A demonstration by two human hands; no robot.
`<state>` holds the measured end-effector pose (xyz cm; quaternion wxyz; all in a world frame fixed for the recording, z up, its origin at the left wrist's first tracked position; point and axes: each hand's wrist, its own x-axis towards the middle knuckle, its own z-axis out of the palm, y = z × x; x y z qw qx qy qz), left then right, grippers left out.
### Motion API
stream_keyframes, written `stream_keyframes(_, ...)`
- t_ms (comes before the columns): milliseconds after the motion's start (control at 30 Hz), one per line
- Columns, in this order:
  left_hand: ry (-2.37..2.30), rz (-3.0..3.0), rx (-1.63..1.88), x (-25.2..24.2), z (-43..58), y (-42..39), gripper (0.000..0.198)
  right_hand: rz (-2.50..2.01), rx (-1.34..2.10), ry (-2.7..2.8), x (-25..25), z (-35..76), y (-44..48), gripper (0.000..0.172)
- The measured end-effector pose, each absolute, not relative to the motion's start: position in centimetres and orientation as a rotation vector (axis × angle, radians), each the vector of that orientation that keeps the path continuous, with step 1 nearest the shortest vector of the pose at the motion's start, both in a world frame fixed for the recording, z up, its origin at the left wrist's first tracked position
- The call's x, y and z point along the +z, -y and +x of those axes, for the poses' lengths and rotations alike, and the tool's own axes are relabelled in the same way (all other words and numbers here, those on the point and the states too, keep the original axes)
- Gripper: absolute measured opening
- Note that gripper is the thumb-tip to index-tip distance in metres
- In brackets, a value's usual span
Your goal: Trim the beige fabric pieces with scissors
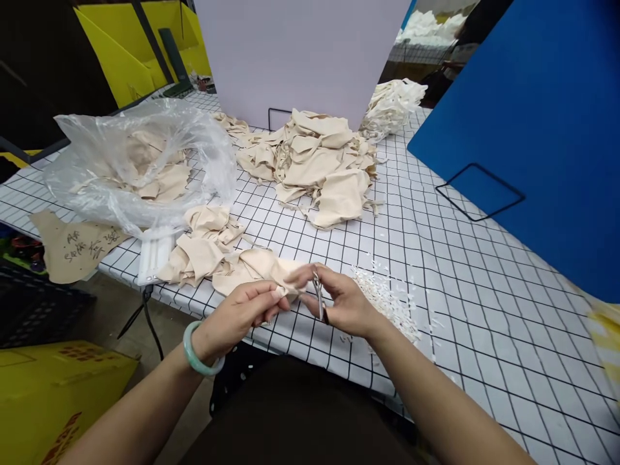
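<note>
My left hand [249, 310], with a green bangle [192, 352] on its wrist, pinches the edge of a beige fabric piece [254, 266] between thumb and fingers. Opposite it, my right hand [349, 302] holds small metal scissors [318, 292] at the fabric's right end. Whether the fingertips of my right hand also touch the cloth, I cannot tell. The fabric piece lies partly on the table near its front edge. More crumpled beige pieces [196, 255] lie just left of it. Small white bits [387, 300] are scattered beside my right hand.
A large beige fabric pile [320, 152] sits farther back on the checked tablecloth [411, 213]. At left is a clear plastic bag [213, 148] with beige pieces inside. A marked cardboard pattern [77, 248] overhangs the left edge. A blue panel [523, 129] stands at right.
</note>
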<state>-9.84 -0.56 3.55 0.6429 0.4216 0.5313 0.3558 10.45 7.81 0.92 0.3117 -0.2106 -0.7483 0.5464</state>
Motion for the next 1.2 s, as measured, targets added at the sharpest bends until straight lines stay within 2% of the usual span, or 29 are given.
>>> stream_keyframes(67,-1.205,1.008,0.766,3.7,-10.0,0.5,0.035,-0.478,1.457,2.053,0.6,9.4,-8.5,0.017)
stream_keyframes(200,-1.256,1.010,0.800,3.8,-10.8,0.7,0.036,-0.491,1.459,2.219,0.4,8.8,-10.2,0.007)
stream_keyframes(267,-1.262,0.974,0.865,3.8,-11.3,0.8,0.033,-0.536,1.436,2.176,0.8,9.1,-10.2,0.009)
stream_keyframes(333,-1.230,0.924,0.901,3.8,-11.3,1.0,0.032,-0.542,1.430,2.083,1.2,9.2,-9.8,0.005)
stream_keyframes(467,-1.150,0.855,0.900,3.6,-10.8,0.9,0.029,-0.488,1.439,2.014,0.7,8.6,-8.9,0.015)
stream_keyframes(567,-1.180,0.900,0.910,3.6,-10.4,0.8,0.029,-0.532,1.423,2.010,0.0,8.3,-8.3,0.010)
stream_keyframes(733,-1.325,1.298,1.123,3.5,-9.5,0.7,0.028,-0.753,1.371,1.741,-0.8,9.0,-6.3,0.008)
stream_keyframes(867,-1.332,1.383,1.143,3.5,-8.7,0.5,0.030,-0.812,1.393,1.645,-1.2,8.9,-5.4,0.019)
stream_keyframes(933,-1.314,1.388,1.152,3.5,-8.4,0.4,0.031,-0.798,1.430,1.659,-1.4,8.5,-5.1,0.014)
stream_keyframes(1100,-1.163,1.182,1.181,3.1,-7.5,0.2,0.031,-0.892,1.494,1.498,-2.1,7.4,-2.6,0.011)
stream_keyframes(1200,-1.024,0.933,1.206,2.5,-7.1,0.2,0.031,-0.897,1.352,1.485,-2.2,7.9,-1.3,0.008)
